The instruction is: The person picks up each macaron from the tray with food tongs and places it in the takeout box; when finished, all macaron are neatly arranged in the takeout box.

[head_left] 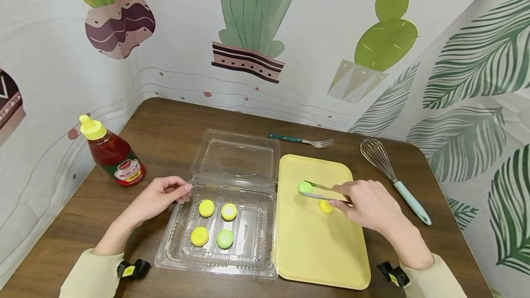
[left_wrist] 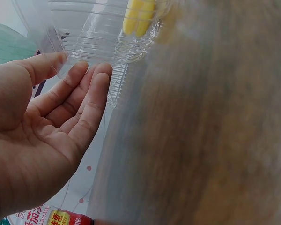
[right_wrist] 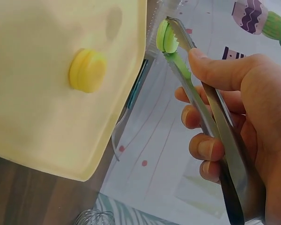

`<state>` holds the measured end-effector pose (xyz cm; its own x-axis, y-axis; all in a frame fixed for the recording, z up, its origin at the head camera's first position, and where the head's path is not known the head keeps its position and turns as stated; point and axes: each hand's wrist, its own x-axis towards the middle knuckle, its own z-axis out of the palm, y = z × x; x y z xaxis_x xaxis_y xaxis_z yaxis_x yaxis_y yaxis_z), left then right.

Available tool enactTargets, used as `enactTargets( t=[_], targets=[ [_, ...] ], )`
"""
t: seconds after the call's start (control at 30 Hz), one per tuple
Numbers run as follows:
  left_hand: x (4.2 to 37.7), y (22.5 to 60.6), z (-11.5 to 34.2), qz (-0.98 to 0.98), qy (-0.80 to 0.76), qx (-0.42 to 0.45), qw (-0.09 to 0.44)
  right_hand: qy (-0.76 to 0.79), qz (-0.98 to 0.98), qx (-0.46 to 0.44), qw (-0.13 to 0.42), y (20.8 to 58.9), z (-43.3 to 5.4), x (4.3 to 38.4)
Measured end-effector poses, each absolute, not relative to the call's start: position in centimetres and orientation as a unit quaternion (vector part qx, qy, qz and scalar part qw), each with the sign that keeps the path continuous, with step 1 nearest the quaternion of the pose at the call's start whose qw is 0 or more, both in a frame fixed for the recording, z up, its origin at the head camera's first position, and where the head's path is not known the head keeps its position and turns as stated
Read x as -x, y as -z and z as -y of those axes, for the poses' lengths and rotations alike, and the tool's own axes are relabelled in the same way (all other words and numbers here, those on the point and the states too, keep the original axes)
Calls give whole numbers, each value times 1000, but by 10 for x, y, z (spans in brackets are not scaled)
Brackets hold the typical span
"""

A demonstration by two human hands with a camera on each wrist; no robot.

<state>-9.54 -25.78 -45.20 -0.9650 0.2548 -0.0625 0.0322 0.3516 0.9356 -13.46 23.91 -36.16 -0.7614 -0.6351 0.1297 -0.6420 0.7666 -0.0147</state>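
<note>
My right hand [head_left: 372,203] grips metal tongs [right_wrist: 215,112], the thumb on one arm and the fingers curled around the other. Between the tong tips a green macaron [right_wrist: 166,37] is held above the yellow tray [head_left: 319,252]. A yellow macaron [right_wrist: 87,70] lies on that tray, partly covered by the tongs in the head view. At the left, my left hand [head_left: 159,197] pinches the rim of an opened clear plastic container [head_left: 256,243] by its upper left corner. Inside the container sit several yellow macarons [head_left: 200,236] and one green macaron [head_left: 225,239].
The container's lid [head_left: 240,155] lies folded back behind it. A fork [head_left: 302,140] rests beyond the tray, and a whisk [head_left: 393,178] lies to its right. A red sauce bottle [head_left: 116,155] with a yellow cap stands at the left. A printed cloth hangs behind the table.
</note>
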Motion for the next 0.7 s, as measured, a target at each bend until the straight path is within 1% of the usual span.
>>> enactTargets(
  t=[0.7],
  targets=[
    [95, 451, 258, -818, -560, -86, 98, -18, 930, -362, 62, 347, -216, 130]
  ],
)
